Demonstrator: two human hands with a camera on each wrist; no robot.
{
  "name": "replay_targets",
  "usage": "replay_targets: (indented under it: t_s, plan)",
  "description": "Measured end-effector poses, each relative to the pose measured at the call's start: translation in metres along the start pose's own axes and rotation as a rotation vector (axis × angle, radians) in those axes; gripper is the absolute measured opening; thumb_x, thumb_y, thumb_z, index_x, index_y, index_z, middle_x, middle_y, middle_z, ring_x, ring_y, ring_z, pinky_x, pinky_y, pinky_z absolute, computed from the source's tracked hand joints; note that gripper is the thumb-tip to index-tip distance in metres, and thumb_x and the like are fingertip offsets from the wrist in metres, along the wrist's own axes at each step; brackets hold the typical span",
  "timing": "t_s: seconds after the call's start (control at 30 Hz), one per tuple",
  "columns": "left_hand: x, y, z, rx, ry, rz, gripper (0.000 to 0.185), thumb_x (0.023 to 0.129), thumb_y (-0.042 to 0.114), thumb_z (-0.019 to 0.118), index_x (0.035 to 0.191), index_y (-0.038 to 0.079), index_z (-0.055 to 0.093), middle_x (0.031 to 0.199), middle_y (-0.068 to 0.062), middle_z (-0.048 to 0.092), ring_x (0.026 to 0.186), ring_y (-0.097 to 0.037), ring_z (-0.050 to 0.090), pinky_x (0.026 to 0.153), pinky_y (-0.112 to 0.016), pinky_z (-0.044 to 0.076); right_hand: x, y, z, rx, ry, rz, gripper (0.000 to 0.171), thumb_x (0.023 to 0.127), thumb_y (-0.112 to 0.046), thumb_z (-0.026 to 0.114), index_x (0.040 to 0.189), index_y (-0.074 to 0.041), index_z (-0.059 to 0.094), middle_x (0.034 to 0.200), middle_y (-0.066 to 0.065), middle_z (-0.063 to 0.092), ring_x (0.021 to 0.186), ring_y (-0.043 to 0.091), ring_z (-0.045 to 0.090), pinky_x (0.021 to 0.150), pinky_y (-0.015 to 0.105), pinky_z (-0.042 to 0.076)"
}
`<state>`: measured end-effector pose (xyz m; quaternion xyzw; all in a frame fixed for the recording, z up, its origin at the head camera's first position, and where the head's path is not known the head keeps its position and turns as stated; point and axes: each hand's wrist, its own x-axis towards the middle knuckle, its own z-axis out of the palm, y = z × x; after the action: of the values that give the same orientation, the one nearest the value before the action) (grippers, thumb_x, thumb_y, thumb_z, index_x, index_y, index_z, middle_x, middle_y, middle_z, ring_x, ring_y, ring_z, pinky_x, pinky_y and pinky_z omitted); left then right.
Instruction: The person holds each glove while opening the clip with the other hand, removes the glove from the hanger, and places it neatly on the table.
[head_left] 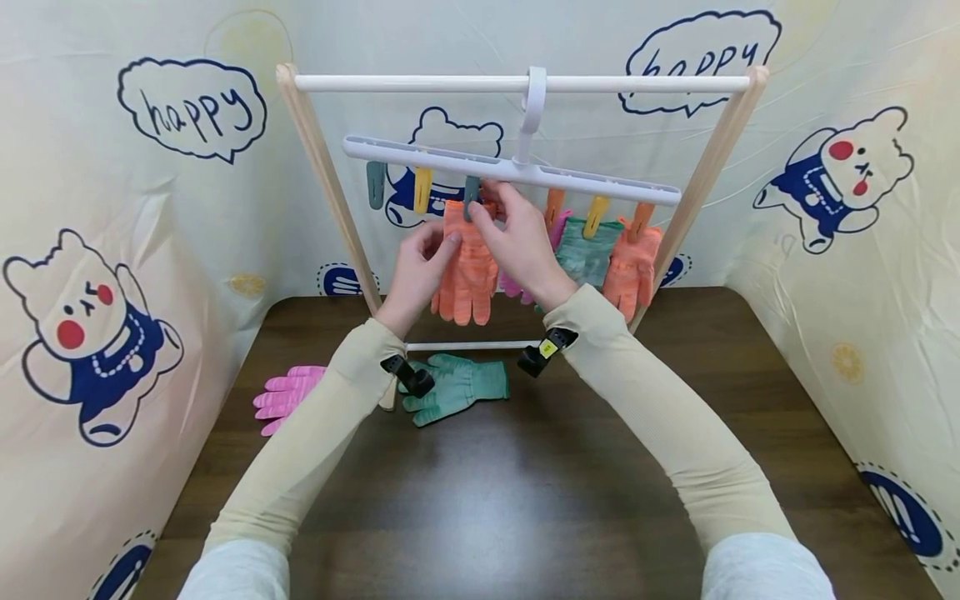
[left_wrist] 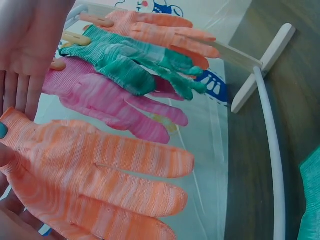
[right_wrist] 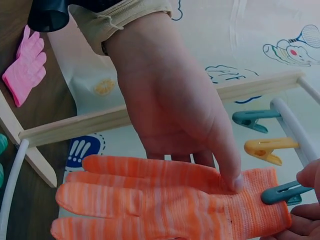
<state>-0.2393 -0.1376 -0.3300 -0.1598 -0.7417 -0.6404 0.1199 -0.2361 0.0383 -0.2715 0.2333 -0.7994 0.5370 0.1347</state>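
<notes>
An orange glove (head_left: 468,267) hangs from a teal clip (head_left: 471,196) on the white hanger bar (head_left: 600,185) of a drying rack. My left hand (head_left: 442,242) pinches this glove near its cuff, thumb on the front (right_wrist: 227,175) and fingers behind. My right hand (head_left: 480,208) pinches the teal clip (right_wrist: 282,192) at the cuff's edge. In the left wrist view the orange glove (left_wrist: 100,170) fills the foreground below my left hand (left_wrist: 22,60). A pink glove (left_wrist: 110,102), a green glove (head_left: 588,250) and another orange glove (head_left: 633,267) hang further right.
The rack has wooden legs (head_left: 330,192) and a white top rail (head_left: 420,83). Spare teal (right_wrist: 252,119) and yellow (right_wrist: 267,148) clips hang at the bar's left. A pink glove (head_left: 288,396) and a green glove (head_left: 457,387) lie on the dark table (head_left: 525,500). Printed sheets wall three sides.
</notes>
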Motion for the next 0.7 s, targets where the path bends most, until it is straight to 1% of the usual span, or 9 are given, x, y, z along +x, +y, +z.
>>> replay_targets:
  t_s: [0.13,0.27,0.37,0.5,0.63,0.7]
  plan:
    - [-0.0021,0.002,-0.0011,0.01,-0.016,-0.025,0.035,0.109,0.024,0.057,0.13,-0.003,0.064,0.113,-0.014,0.065,0.094,-0.017,0.058,0.082,-0.028,0.048,0.0018,0.0015,0.0012,0.034,0.002,0.022,0.043,0.109,-0.021,0.055,0.147,-0.001,0.054,0.136,0.013,0.064,0.118,0.02,0.063,0.102,0.03,0.052]
    - [-0.0043,0.0026,-0.0022,0.0,-0.031,-0.047,0.037,0.109,0.026,0.056,0.133,-0.002,0.063,0.118,-0.014,0.065,0.097,-0.018,0.06,0.084,-0.029,0.05,0.0041,0.0017,0.0027,0.068,0.01,0.032,0.042,0.109,-0.023,0.054,0.144,0.001,0.056,0.135,0.015,0.065,0.117,0.022,0.064,0.102,0.032,0.052]
    - [-0.0055,0.0017,-0.0024,-0.011,-0.038,-0.045,0.037,0.109,0.025,0.056,0.133,-0.002,0.063,0.118,-0.014,0.066,0.097,-0.017,0.061,0.083,-0.028,0.051,0.0061,0.0024,0.0043,0.093,0.013,0.043,0.042,0.11,-0.024,0.054,0.144,0.0,0.058,0.133,0.014,0.067,0.113,0.022,0.065,0.099,0.032,0.053]
    - [-0.006,0.0007,-0.0016,-0.023,-0.051,-0.034,0.036,0.11,0.024,0.055,0.13,-0.004,0.064,0.114,-0.011,0.066,0.096,-0.017,0.061,0.082,-0.028,0.051,0.008,0.0035,0.0048,0.121,0.014,0.058,0.041,0.11,-0.025,0.053,0.143,-0.001,0.059,0.13,0.013,0.068,0.109,0.021,0.064,0.095,0.033,0.053]
    - [-0.0073,0.0012,-0.0022,-0.021,-0.056,-0.031,0.035,0.11,0.023,0.055,0.127,-0.006,0.065,0.11,-0.009,0.065,0.094,-0.017,0.06,0.081,-0.027,0.051,0.009,0.0037,0.0054,0.166,0.015,0.059,0.039,0.11,-0.023,0.054,0.141,0.0,0.061,0.129,0.015,0.069,0.108,0.021,0.064,0.095,0.032,0.053]
    - [-0.0082,0.0019,-0.0027,-0.017,-0.054,-0.03,0.034,0.11,0.022,0.055,0.126,-0.006,0.065,0.109,-0.009,0.065,0.093,-0.016,0.06,0.081,-0.026,0.05,0.009,0.003,0.0058,0.191,0.016,0.054,0.038,0.11,-0.022,0.054,0.14,0.0,0.061,0.131,0.014,0.069,0.111,0.02,0.065,0.096,0.032,0.053]
